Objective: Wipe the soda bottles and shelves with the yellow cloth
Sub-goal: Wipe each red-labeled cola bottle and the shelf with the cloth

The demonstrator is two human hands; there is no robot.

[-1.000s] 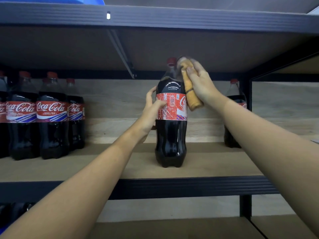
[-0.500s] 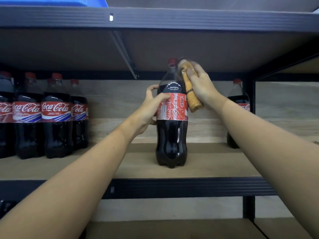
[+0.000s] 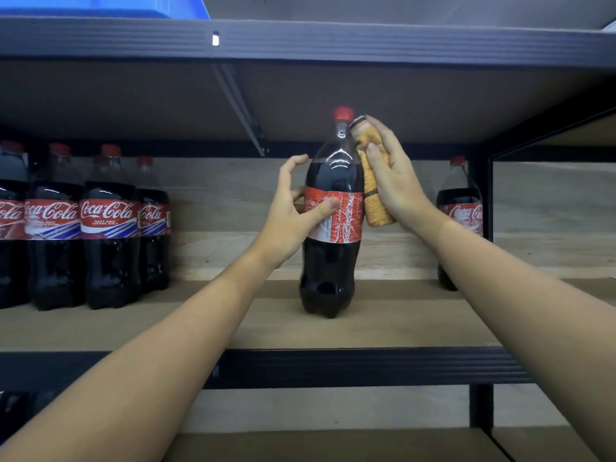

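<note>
Shelf (image 3: 333, 335): a tan board with a dark metal front rail is carrying every bottle in view.
Left hand (image 3: 290, 218): it is steadying the centre bottle, thumb lying across the red label, the other fingers curling round the bottle's left side.
Centre bottle (image 3: 331, 261): a tall clear plastic soda bottle full of dark cola is standing upright near the shelf's front, red cap on, its red label creased.
Right hand (image 3: 396, 181): it is gripping the folded cloth, thumb on top, pressing it to the bottle's right shoulder.
Yellow cloth (image 3: 375, 181): a fuzzy orange-yellow roll with dark stripes is running from beside the cap down to label height.
Bottle count: at least five are standing in a group at the left (image 3: 110, 228); one is standing at the far right (image 3: 461, 225), well apart.
</note>
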